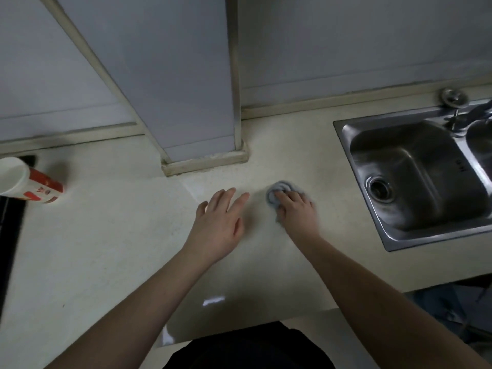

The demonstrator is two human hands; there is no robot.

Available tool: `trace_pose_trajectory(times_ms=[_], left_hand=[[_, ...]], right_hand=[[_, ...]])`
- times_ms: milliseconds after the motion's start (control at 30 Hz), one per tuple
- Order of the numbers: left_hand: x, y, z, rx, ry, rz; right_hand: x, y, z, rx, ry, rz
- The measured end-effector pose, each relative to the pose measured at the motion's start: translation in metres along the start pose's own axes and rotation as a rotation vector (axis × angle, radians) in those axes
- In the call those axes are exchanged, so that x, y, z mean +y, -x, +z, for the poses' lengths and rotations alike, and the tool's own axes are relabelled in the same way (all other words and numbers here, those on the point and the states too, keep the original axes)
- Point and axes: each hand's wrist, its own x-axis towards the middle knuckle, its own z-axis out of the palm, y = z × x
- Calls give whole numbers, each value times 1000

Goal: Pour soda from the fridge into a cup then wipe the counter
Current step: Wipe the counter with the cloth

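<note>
Pressing a grey cloth (282,194) onto the counter (106,249), the right hand (296,214) covers its near part with curled fingers. The left hand (219,225) is spread flat just left of it. The cup (29,183) stands far left, so wiping should go leftwards.

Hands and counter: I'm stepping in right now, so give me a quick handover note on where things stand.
Left hand: open, fingers spread over the counter, holding nothing.
Right hand: on the grey cloth, fingers curled over it, pressing it to the counter left of the sink.
Cup: stands at the far left; contents not visible. No soda bottle in view.
Done: wiping is under way.
Left: finish wiping the counter.
</note>
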Motion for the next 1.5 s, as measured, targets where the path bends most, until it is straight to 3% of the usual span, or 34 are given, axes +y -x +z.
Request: trace_pose_trajectory(times_ms=[267,467,533,667,767,900,1200,1300,1500], left_hand=[[-2,-23,-23,63,6,-97],[-16,-18,-30,115,1,-173],[-17,-17,-32,137,20,-199],[-18,-11,-33,153,29,-227],[-20,-5,-30,148,31,-240],[-20,3,-25,126,26,-245],[-19,3,-23,164,-42,-256],[-21,-2,-26,199,-66,-237],[-22,-8,-32,188,-63,-244]], right_hand=[[-16,-90,-15,-64,-68,-17],[-36,-153,-22,-73,-254,135],[-47,-171,-23,-115,-319,65],[-52,-186,-15,-218,-129,-95],[-51,-173,-12,-135,-64,47],[-56,-150,-3,-188,41,181],[-52,-193,6,-297,-174,41],[-44,-208,4,-363,-137,-21],[-52,-164,-22,-147,-47,-115]])
